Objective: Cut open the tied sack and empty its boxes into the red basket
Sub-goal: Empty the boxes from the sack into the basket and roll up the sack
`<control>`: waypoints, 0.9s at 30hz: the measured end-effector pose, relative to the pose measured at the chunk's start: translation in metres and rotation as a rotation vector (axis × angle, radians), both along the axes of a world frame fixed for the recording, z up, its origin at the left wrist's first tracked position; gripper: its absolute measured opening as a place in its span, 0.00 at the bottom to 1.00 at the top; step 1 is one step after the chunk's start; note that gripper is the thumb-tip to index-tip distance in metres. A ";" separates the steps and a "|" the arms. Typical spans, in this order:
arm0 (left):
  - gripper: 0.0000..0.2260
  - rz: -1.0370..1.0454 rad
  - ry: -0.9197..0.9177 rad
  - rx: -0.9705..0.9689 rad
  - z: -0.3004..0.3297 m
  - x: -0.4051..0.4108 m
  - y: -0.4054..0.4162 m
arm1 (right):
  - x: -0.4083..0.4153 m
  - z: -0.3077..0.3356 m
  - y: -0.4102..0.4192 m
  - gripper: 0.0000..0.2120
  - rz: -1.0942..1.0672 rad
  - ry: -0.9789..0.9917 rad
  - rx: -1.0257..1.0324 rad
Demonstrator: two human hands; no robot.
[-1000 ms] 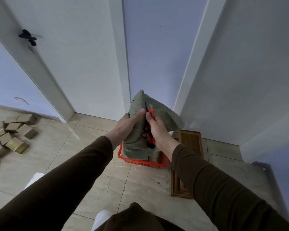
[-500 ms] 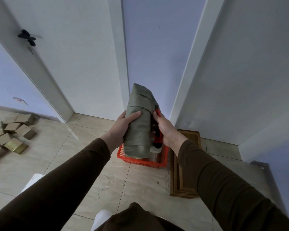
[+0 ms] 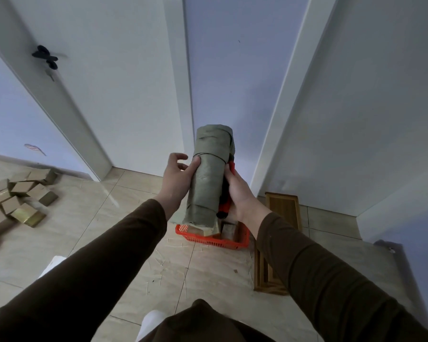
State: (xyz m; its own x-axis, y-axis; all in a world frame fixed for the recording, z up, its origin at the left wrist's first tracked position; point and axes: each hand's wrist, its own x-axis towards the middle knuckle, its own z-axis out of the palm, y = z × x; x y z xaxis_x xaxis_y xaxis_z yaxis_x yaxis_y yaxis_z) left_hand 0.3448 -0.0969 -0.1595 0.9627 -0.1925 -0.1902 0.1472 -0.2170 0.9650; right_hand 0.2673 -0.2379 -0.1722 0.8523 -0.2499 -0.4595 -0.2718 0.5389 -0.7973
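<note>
The grey-green sack (image 3: 208, 176) is rolled into an upright tube and held between both hands above the red basket (image 3: 209, 240). My left hand (image 3: 177, 180) presses its palm and thumb on the roll's left side, its fingers lifted apart. My right hand (image 3: 239, 193) grips the right side and clamps a red utility knife (image 3: 224, 207) against the sack. Brown boxes (image 3: 229, 230) lie in the basket under the roll's lower end.
A heap of several cardboard boxes (image 3: 17, 198) lies on the tile floor at the left. A wooden tray (image 3: 282, 211) leans along the wall right of the basket. White doors and frames stand close behind. A white sheet (image 3: 52, 264) lies near my left sleeve.
The loose, limp sack has been rolled into a tight upright tube and raised. My left fingers have lifted off it; the knife stays in my right hand.
</note>
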 end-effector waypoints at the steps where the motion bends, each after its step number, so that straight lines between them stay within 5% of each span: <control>1: 0.14 -0.006 -0.067 0.055 -0.001 0.003 0.000 | 0.001 0.000 0.001 0.26 -0.008 0.000 -0.097; 3: 0.11 -0.044 -0.135 0.153 -0.001 0.007 -0.001 | 0.002 0.001 0.004 0.25 -0.030 -0.029 -0.327; 7: 0.36 -0.098 0.031 0.091 0.003 -0.004 -0.009 | 0.010 0.002 0.008 0.26 0.021 -0.057 -0.603; 9: 0.41 -0.107 0.079 0.037 -0.001 -0.009 -0.012 | 0.014 0.004 0.008 0.26 0.047 -0.055 -0.650; 17: 0.32 -0.071 0.203 -0.111 -0.016 -0.003 -0.007 | 0.013 0.003 -0.006 0.28 -0.091 -0.115 -0.700; 27: 0.26 -0.171 0.214 -0.354 -0.002 -0.007 -0.013 | 0.020 -0.001 -0.023 0.24 0.010 0.135 -0.400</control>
